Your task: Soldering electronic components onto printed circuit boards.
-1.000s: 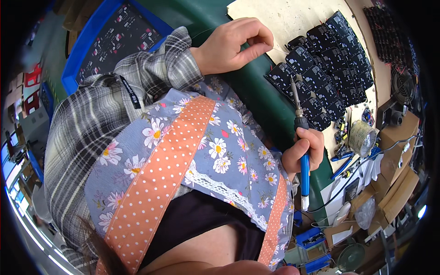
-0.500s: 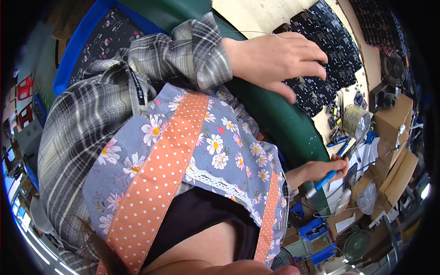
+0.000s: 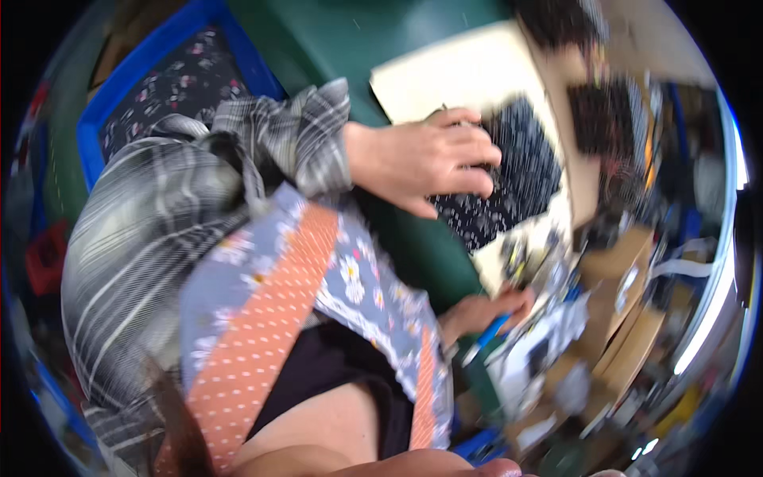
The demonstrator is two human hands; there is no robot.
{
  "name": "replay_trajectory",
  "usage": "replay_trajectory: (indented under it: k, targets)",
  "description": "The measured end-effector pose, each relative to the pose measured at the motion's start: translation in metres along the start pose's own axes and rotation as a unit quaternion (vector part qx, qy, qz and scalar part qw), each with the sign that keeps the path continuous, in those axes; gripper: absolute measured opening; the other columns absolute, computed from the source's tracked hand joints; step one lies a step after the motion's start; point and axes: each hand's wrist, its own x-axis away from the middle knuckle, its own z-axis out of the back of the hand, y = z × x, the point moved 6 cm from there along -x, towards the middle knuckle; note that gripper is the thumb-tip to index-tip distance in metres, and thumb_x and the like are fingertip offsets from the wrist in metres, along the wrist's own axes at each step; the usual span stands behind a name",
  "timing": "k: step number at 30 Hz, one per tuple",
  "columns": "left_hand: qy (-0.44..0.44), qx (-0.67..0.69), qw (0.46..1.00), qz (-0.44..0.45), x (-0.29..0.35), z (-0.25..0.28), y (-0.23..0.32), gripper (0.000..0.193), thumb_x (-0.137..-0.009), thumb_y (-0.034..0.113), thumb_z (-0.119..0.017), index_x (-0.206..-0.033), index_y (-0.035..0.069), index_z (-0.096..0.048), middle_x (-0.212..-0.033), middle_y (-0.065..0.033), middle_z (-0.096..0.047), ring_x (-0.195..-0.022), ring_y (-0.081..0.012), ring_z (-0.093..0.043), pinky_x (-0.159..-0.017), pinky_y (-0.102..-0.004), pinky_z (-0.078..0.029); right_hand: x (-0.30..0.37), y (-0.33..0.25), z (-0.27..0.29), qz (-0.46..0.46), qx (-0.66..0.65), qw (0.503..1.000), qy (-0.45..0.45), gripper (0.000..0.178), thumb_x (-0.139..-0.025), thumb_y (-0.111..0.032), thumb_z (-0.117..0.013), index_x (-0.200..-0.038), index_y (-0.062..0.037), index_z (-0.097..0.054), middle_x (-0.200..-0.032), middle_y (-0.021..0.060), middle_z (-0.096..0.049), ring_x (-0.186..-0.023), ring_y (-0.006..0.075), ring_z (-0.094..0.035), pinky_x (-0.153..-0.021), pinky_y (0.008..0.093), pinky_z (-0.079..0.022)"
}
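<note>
My left hand (image 3: 429, 160) reaches in from a plaid sleeve, palm down, its bent fingers apart at the near-left edge of a block of black boards (image 3: 524, 167). I can make out nothing held in it, though the palm side is hidden. The boards lie in rows on a cream-coloured sheet (image 3: 445, 67). Farther right, my right hand (image 3: 485, 312) is closed round a blue pen-shaped tool (image 3: 491, 332) with a pale rear end. Its front end is lost in blur, so its exact kind cannot be told.
A blue tray (image 3: 94, 135) with dark, speckled boards stands at the left. Cardboard boxes (image 3: 628, 334), white papers (image 3: 517, 358) and small loose parts crowd the right. More dark boards (image 3: 600, 119) stand at the far right. Green matting (image 3: 318, 40) covers the table edge.
The whole view has swung and blurred, with the boards and both hands now farther left in the picture. My left hand stays by the boards; my right still holds the blue tool.
</note>
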Motion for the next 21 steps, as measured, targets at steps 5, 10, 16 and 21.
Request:
replay_trajectory:
  k: [5, 10, 16, 21]
  targets:
    - [0.113, -0.272, 0.951, 0.099, 0.018, 0.134, -0.072, 0.051, -0.058, 0.027, -0.073, -0.101, 0.015, -0.05, -0.115, -0.0099, -0.046, -0.112, -0.0266, -0.042, -0.102, -0.048, -0.021, -0.013, -0.012, -0.03, -0.021, -0.097, 0.994, -0.043, 0.02, -0.092, -0.018, -0.046, -0.094, 0.0001, -0.053, -0.08, 0.0047, -0.051, -0.071, 0.013, -0.047, -0.066, 0.0253, -0.038]
    - [0.105, -0.326, 0.936, 0.079, 0.006, 0.198, -0.123, 0.053, -0.056, 0.029, -0.074, -0.1, 0.011, -0.051, -0.108, -0.0108, -0.049, -0.105, -0.0288, -0.045, -0.097, -0.0441, -0.026, -0.013, 0.007, -0.006, -0.035, -0.102, 0.993, -0.042, 0.02, -0.092, -0.018, -0.045, -0.096, 0.0001, -0.054, -0.081, 0.0054, -0.052, -0.072, 0.0129, -0.048, -0.067, 0.0245, -0.039]
    - [-0.052, -0.055, 0.964, 0.255, -0.003, 0.192, -0.199, 0.06, -0.06, 0.032, -0.075, -0.105, 0.001, -0.052, -0.097, -0.0176, -0.057, -0.092, -0.0318, -0.055, -0.082, -0.0368, -0.043, 0.001, 0.001, 0.016, -0.035, -0.033, 0.998, -0.028, 0.02, -0.093, -0.018, -0.045, -0.098, -0.0004, -0.054, -0.081, 0.0059, -0.053, -0.073, 0.013, -0.049, -0.068, 0.0243, -0.04]
    - [0.247, -0.194, 0.919, 0.238, 0.018, 0.221, -0.141, 0.035, -0.07, 0.015, -0.072, -0.098, 0.003, -0.054, -0.078, -0.0061, -0.055, -0.07, -0.0155, -0.053, -0.064, -0.0265, -0.044, 0.001, -0.001, 0.009, -0.033, -0.025, 0.999, -0.031, 0.018, -0.091, -0.012, -0.042, -0.098, 0.0012, -0.051, -0.079, 0.0078, -0.05, -0.07, 0.0164, -0.046, -0.067, 0.028, -0.038]
